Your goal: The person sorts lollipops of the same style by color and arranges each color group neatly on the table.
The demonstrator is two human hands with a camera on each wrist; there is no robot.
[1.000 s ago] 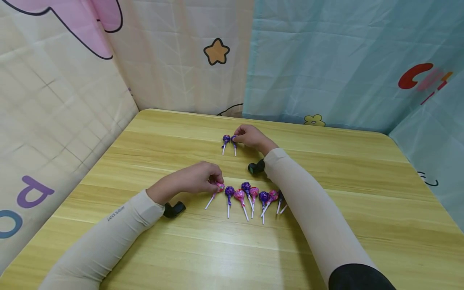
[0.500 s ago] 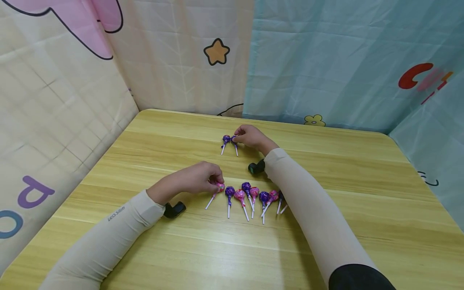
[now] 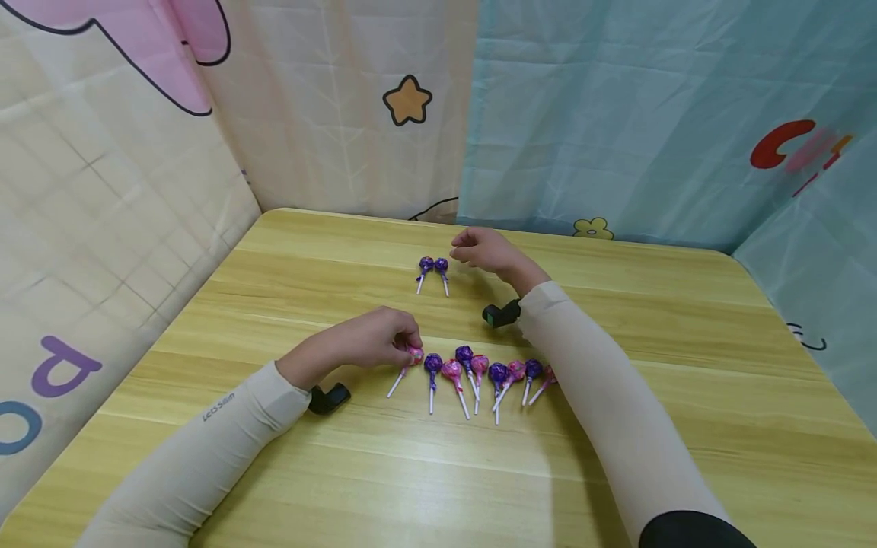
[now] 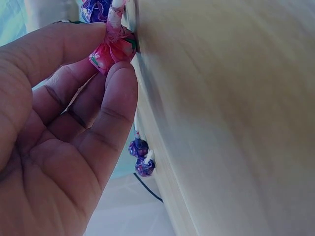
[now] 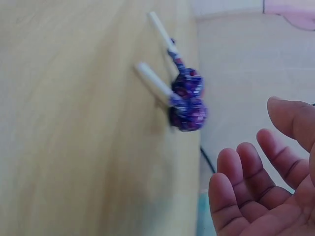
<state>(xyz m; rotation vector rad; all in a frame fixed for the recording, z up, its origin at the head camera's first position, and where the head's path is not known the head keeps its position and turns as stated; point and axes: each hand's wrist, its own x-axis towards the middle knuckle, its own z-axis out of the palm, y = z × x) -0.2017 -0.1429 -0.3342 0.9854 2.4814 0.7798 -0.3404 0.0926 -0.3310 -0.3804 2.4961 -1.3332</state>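
Left thumb and fingers of the left hand (image 3: 366, 337) pinch a crinkly-wrapped pink lollipop (image 4: 113, 54), its round head partly covered, over a wood-grain table (image 3: 329, 479). The right hand (image 3: 489, 251), loosely curved, holds nothing near two glossy purple lollipops (image 5: 188, 101). A cloth sleeve (image 3: 610, 380) partly hides another pink lollipop (image 3: 550, 374).

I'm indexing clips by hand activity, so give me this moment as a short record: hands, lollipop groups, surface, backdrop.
left hand: pinches a pink lollipop by its wrapped head
right hand: holds nothing, fingers apart from the far pair
far pair: two purple lollipops, heads side by side, sticks toward the person
near row: four purple lollipops and four pink lollipops visible, right of the held one
surface: wood-grain table
backdrop: printed cloth
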